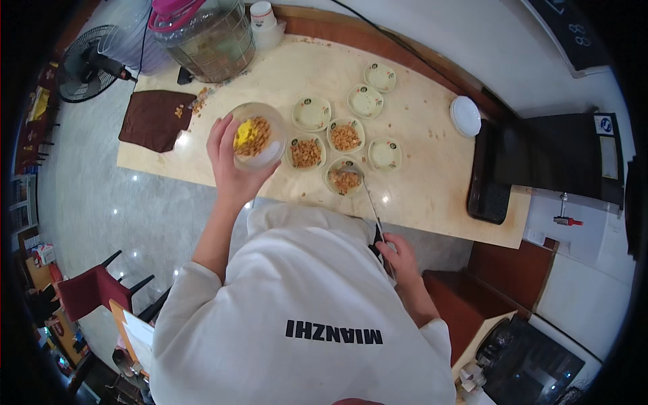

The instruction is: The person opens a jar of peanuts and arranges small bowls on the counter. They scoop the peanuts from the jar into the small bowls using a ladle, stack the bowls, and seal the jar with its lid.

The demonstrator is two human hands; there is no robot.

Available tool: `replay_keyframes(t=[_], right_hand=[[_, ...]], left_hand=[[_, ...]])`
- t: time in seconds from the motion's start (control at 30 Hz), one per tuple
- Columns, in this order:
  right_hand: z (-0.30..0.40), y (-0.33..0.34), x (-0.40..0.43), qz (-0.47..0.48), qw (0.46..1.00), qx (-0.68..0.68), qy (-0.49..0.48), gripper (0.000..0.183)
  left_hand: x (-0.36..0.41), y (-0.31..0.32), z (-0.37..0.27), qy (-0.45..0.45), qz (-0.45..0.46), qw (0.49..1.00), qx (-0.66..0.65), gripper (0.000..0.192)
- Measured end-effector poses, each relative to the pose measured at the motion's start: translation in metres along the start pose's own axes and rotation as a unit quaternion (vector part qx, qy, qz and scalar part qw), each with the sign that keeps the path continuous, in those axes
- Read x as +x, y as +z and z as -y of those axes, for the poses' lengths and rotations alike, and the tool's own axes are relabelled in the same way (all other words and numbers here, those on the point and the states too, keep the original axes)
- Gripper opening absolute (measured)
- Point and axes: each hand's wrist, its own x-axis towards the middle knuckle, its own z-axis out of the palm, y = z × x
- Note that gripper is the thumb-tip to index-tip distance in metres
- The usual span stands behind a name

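My left hand [230, 167] grips a clear plastic tub [275, 132], tilted above the table's front part. Inside the tub are peanut-like brown pieces [259, 136] and something bright yellow [246, 133]. Near the table's front edge, my right hand [402, 258] holds a long-handled metal spoon [373, 202] by its handle end. The spoon's bowl rests in a small patterned dish [330, 186] of brown pieces. Two more dishes beside it hold such pieces [306, 154]. Other dishes show bare insides: one left [311, 114], one right [385, 154], two farther back [365, 101].
A large jar with a pink lid [210, 50] and paper cups [262, 16] stand at the back left. A brown cloth [154, 119] lies at the left end, with loose pieces nearby. White plates [464, 116] and a black dispenser [552, 157] are at the right.
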Motion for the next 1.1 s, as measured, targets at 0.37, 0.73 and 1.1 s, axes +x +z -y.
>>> replay_keyframes(t=[0.37, 0.73, 1.1], right_hand=[[0.000, -0.004, -0.005, -0.026, 0.999, 0.005, -0.021, 0.034], [0.008, -0.010, 0.002, -0.069, 0.997, 0.011, -0.026, 0.025], [0.071, -0.072, 0.103, -0.135, 0.957, 0.101, -0.237, 0.012]], left_hand=[[-0.009, -0.009, 0.003, 0.053, -0.017, 0.998, -0.015, 0.105], [0.002, -0.010, 0.009, 0.054, -0.032, 0.998, -0.005, 0.102], [-0.016, -0.012, 0.003, -0.003, 0.018, 1.000, -0.009, 0.105]])
